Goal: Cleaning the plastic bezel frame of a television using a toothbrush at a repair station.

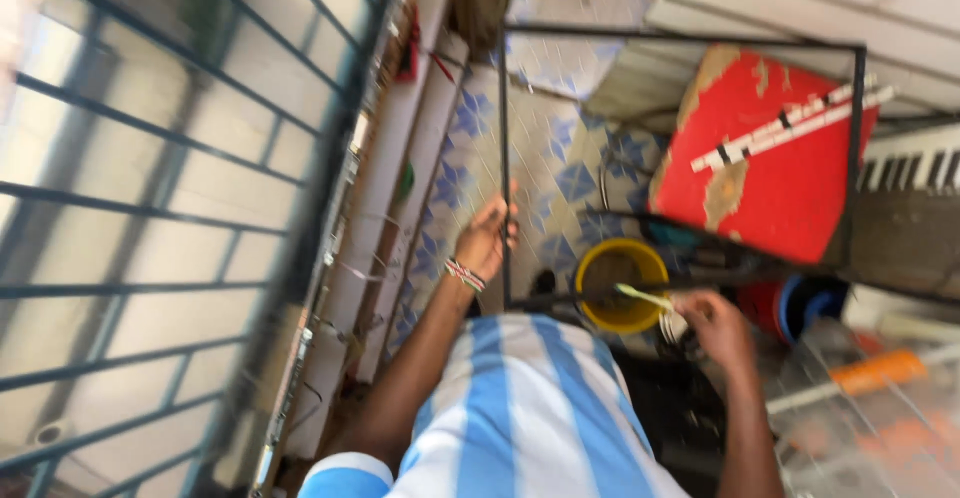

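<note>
My left hand (488,238), with a beaded band on the wrist, is closed around the left upright bar of a black rectangular metal frame (504,138). My right hand (715,323) holds a small brush with a pale yellow-green handle (642,297), its tip over a yellow tub (620,258) that stands on the floor just behind the frame's lower bar. The frame stands upright in front of me. My blue and white striped shirt (520,408) fills the bottom middle of the view.
A teal metal grille (150,208) runs along the left. A red stool with peeling paint (780,178) stands behind the frame. Blue-patterned floor tiles (570,178) lie below. Red and blue containers (790,303) and an orange object (880,370) sit at the right.
</note>
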